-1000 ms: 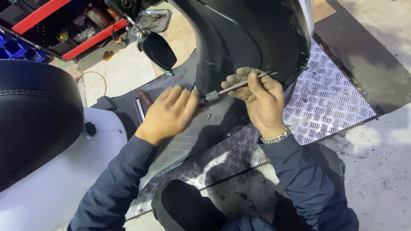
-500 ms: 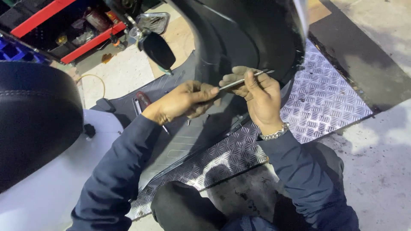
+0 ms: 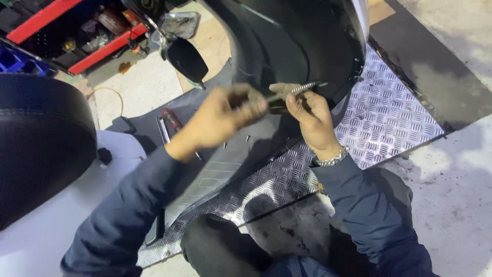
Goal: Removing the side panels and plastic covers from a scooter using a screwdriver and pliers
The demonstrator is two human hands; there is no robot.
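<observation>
A slim metal tool [image 3: 300, 90], a rod with a ribbed or threaded section near its tip, is held level just in front of the black inner panel [image 3: 287, 41] of a scooter's front body, its tip pointing right toward the panel's lower edge. The right hand [image 3: 310, 120] grasps the tool's near end, fingers curled over it and thumb on top; a metal bracelet [image 3: 332, 158] sits on that wrist. The left hand [image 3: 220, 115] meets the same tool from the left, fingers bent about its handle end, but the hand is blurred, so how firmly it is clenched cannot be told. Both arms wear dark blue sleeves [image 3: 369, 215].

Below the hands lies the grey footboard [image 3: 220, 169] of the scooter, with a few small screws [image 3: 248, 138] loose on it. A red-handled tool [image 3: 171, 119] rests on the footboard just left of the left wrist. Under and to the right of the footboard is a sheet of chequered metal plate [image 3: 389, 118] on the concrete floor [image 3: 451, 179].

At far left, the black seat [image 3: 41, 143] sits above white bodywork [image 3: 41, 225]. A black mirror [image 3: 187, 59] hangs near the upper centre. Red shelving [image 3: 102, 48] holding assorted parts runs along the upper left corner.
</observation>
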